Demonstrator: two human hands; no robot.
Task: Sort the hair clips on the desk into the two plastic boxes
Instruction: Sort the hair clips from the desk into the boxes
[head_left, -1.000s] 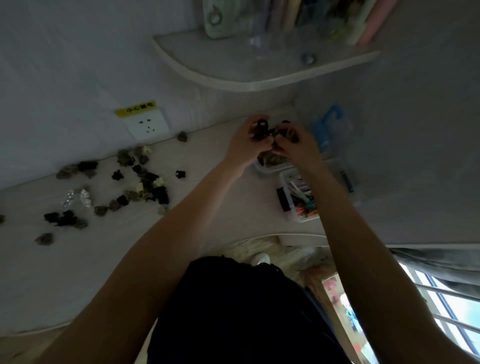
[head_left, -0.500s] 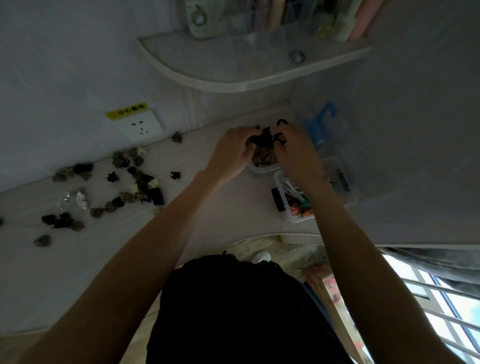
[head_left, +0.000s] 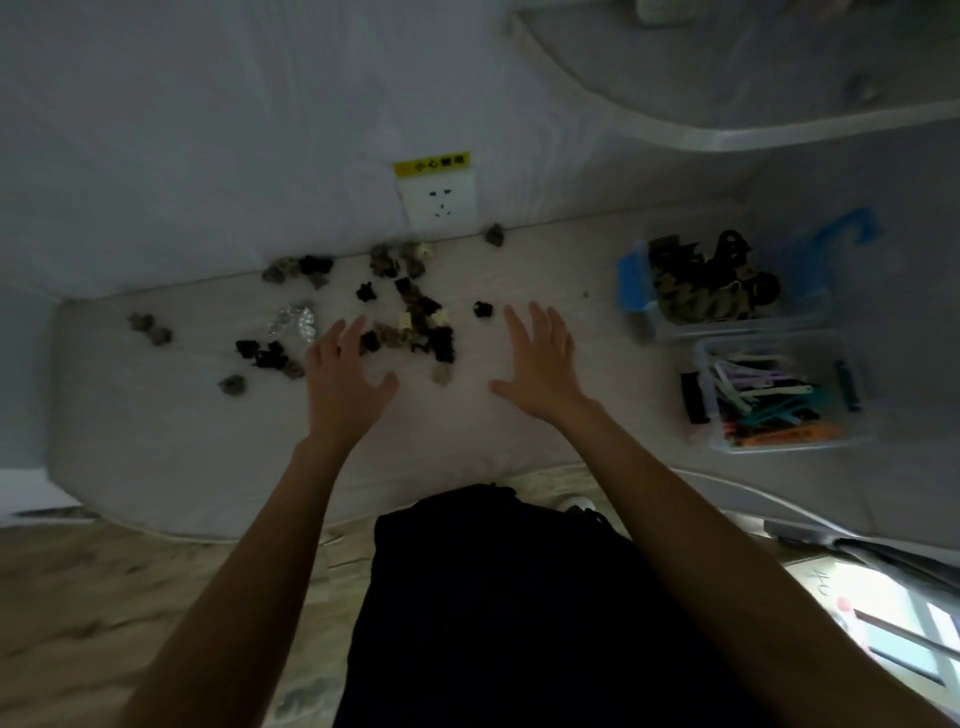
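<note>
Several small dark claw hair clips (head_left: 415, 322) lie scattered on the pale desk (head_left: 467, 436) by the wall. My left hand (head_left: 345, 379) hovers with spread fingers just in front of the pile, holding nothing. My right hand (head_left: 540, 358) is spread too, to the right of the pile, near a lone black clip (head_left: 483, 310). At the right stands a clear plastic box (head_left: 644, 306) filled with dark claw clips. Nearer me is a second clear box (head_left: 706, 431) holding colourful flat clips.
A wall socket (head_left: 439, 200) with a yellow label sits above the clips. A curved shelf (head_left: 727, 137) juts out at the upper right. A clear shiny clip (head_left: 296, 319) lies left of the pile. My dark clothing fills the bottom centre; a window shows at the lower right.
Both hands left the claw-clip box at the right and moved left to the scattered pile. They held dark clips before and are now spread with nothing in them. The view swung left.
</note>
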